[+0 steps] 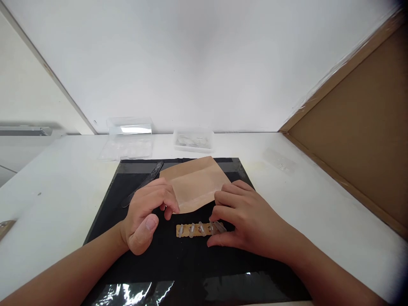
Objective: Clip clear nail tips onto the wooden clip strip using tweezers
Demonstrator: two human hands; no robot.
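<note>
- At lower center of the frame, on the black mat [178,261]: gold strip [186,230] bearing slanted clear pieces [202,229]
- Left of center: left hand [146,212], thumb parted from loosely curled fingers, near the brown paper [197,182]
- Right of center: right hand [239,216], thumb and forefinger either side of the strip's right end; cannot tell whether gripping
- Upper center: box [194,148] on the white worktop [57,204]

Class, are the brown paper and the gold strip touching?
Apart. The head view shows the black mat between the brown paper and the gold strip.
</note>
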